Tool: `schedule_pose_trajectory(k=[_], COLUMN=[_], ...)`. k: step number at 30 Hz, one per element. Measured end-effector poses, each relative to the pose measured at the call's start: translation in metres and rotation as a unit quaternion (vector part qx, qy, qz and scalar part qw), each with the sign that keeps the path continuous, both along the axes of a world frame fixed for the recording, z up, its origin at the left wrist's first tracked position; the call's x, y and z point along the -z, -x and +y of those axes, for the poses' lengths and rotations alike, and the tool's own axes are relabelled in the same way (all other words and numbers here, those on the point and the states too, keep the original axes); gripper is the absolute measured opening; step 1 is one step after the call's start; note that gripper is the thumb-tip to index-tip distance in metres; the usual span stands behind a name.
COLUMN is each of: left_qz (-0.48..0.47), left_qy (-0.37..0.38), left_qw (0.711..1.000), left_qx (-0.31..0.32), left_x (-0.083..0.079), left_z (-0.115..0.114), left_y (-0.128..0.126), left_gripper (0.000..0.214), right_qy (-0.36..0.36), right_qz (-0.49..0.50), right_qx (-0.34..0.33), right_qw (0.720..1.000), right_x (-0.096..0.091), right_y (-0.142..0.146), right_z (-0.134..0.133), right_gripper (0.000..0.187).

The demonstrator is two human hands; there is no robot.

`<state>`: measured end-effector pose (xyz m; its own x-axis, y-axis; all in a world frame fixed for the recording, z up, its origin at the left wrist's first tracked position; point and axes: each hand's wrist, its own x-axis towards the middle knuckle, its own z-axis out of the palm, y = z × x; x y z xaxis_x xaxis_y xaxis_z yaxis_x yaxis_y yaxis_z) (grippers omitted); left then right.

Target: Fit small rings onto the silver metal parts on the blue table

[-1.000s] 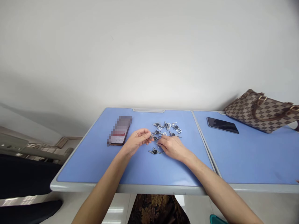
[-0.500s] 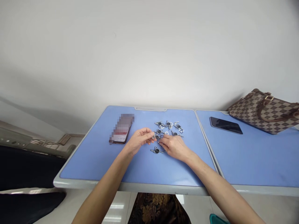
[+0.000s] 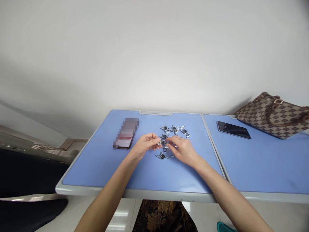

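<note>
pinching a small metal fitting [image 3: 159, 142] between thumb and fingertips, the left hand [image 3: 145, 145] sits just beside the right hand [image 3: 183, 151], bunched over a pile of black-centred fittings [image 3: 174, 129], its hold unclear, on the blue table [image 3: 84, 170]. a phone [image 3: 125, 137] with an unreadable pixelated screen lies left; a black phone [image 3: 233, 130] and a checkered brown handbag [image 3: 272, 116] lie right.

We note the left hand [image 3: 145, 145] pinching a metal fitting [image 3: 159, 142], the right hand [image 3: 182, 150] just beside it, matching fittings [image 3: 174, 129] scattered on a blue table [image 3: 84, 170], a black phone [image 3: 233, 130] and checkered handbag [image 3: 272, 116] to the right
</note>
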<state>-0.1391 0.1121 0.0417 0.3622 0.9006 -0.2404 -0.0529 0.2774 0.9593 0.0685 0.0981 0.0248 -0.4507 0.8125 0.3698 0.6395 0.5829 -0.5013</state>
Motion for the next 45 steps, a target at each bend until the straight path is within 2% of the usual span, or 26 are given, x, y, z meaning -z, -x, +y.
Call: schedule_pose_trajectory(k=[4, 12, 20, 30, 38, 41, 45], left_qz=[0.008, 0.018, -0.024, -0.087, -0.086, -0.085, -0.087], left_qy=[0.001, -0.018, -0.050, -0.066, -0.090, -0.091, -0.095], left_qw=[1.000, 0.998, 0.997, 0.991, 0.989, 0.989, 0.987], left_qx=[0.020, 0.053, 0.057, 0.076, 0.084, 0.086, 0.095], left_x=[0.0005, 0.0056, 0.0023, 0.0003, -0.0003, -0.0006, -0.0003], left_z=[-0.0004, -0.0003, -0.0048, -0.0074, -0.0080, -0.0083, -0.0089], left_y=[-0.0008, -0.0009, -0.0003, 0.0005, 0.0014, 0.0007, 0.0006], left_gripper=[0.037, 0.037, 0.035, 0.023, 0.024, 0.024, 0.021], right_qy=[-0.008, -0.065, -0.054, -0.117, -0.215, -0.203, -0.150], right_qz=[0.066, 0.074, 0.143, 0.132, 0.088, 0.090, 0.131], right_qx=[-0.005, -0.058, -0.072, -0.056, -0.056, -0.056, -0.062], right_qw=[0.998, 0.993, 0.986, 0.983, 0.971, 0.973, 0.978], right_x=[-0.0029, -0.0033, -0.0079, -0.0102, -0.0077, -0.0077, -0.0066], right_y=[-0.0008, 0.0015, 0.0017, 0.0011, -0.0012, 0.0003, 0.0035], right_z=[-0.0018, -0.0028, -0.0023, -0.0059, -0.0061, -0.0066, -0.0077], right_gripper=[0.021, 0.015, 0.015, 0.017, 0.020, 0.020, 0.017])
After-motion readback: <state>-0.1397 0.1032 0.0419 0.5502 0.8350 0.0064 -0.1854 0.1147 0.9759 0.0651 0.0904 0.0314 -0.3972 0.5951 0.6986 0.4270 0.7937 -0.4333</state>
